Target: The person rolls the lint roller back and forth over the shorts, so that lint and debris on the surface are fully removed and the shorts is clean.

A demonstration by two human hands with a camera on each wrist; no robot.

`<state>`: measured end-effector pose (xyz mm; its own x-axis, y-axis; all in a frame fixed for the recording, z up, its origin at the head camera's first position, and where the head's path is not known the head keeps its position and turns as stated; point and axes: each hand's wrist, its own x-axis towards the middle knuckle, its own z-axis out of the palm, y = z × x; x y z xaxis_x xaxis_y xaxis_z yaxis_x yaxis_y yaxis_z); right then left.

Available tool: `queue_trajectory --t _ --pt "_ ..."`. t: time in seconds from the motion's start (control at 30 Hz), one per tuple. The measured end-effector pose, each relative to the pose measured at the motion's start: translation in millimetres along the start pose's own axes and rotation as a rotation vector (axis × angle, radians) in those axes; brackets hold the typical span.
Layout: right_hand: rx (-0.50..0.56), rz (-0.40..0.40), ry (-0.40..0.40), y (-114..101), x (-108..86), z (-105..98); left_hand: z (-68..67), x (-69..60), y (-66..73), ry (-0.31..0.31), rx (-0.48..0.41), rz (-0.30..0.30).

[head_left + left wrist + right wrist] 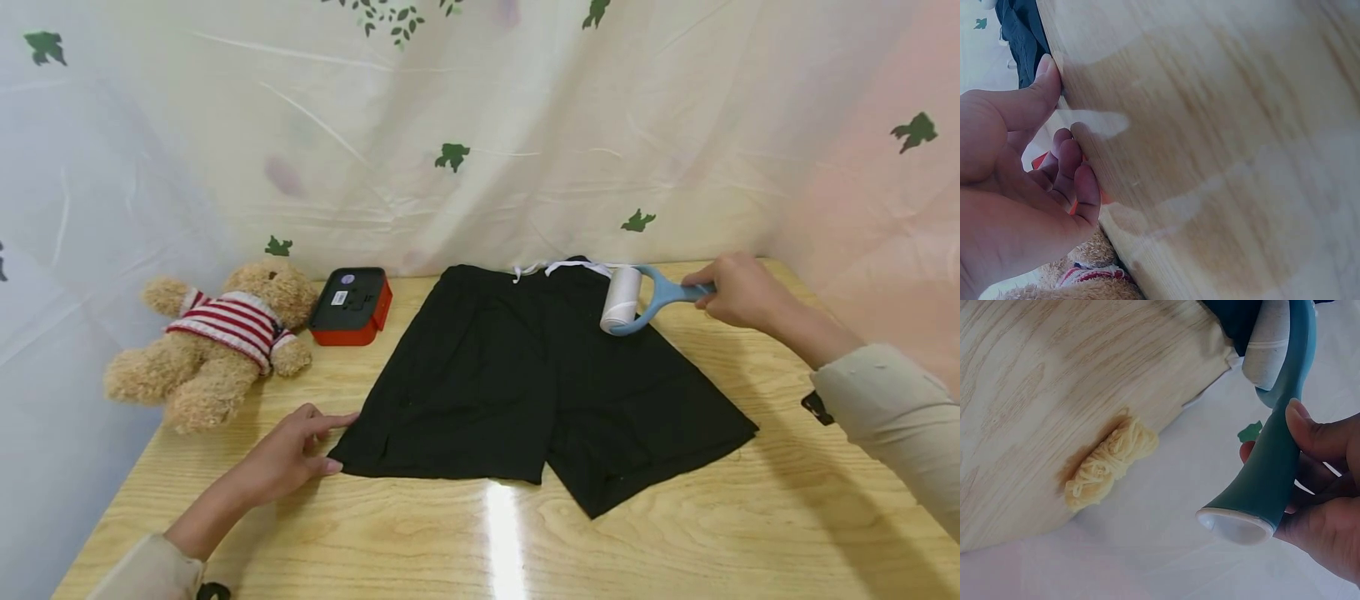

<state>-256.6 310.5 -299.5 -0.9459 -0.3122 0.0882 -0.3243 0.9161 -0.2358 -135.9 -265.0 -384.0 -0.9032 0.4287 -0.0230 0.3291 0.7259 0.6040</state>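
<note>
Black shorts with a white drawstring lie spread on the wooden table, waistband toward the back. My right hand grips the blue handle of a lint roller. Its white roll is on or just over the upper right of the shorts; contact cannot be made out. In the right wrist view, my thumb and fingers wrap the handle. My left hand touches the lower left corner of the shorts with thumb and index finger extended. The left wrist view shows its thumb beside the black cloth.
A teddy bear in a striped sweater lies at the left. Beside it is a black and red box. A bundle of yellow strands lies near the table edge in the right wrist view. A leaf-patterned curtain hangs behind.
</note>
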Motion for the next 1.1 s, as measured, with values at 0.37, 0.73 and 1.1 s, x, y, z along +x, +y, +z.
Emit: queue_trajectory --t 0.37,0.73,1.1 --pt "0.005 0.002 0.004 -0.3 -1.3 2.3 -0.5 0.3 -0.3 -0.007 -0.002 -0.005" --pt "0.116 0.029 0.067 -20.5 3.2 -6.8 -0.7 0.0 1.9 0.0 0.002 -0.011" --pt "0.207 -0.137 0.138 -88.1 64.8 16.7 -0.2 0.0 2.0 0.014 0.01 0.009"
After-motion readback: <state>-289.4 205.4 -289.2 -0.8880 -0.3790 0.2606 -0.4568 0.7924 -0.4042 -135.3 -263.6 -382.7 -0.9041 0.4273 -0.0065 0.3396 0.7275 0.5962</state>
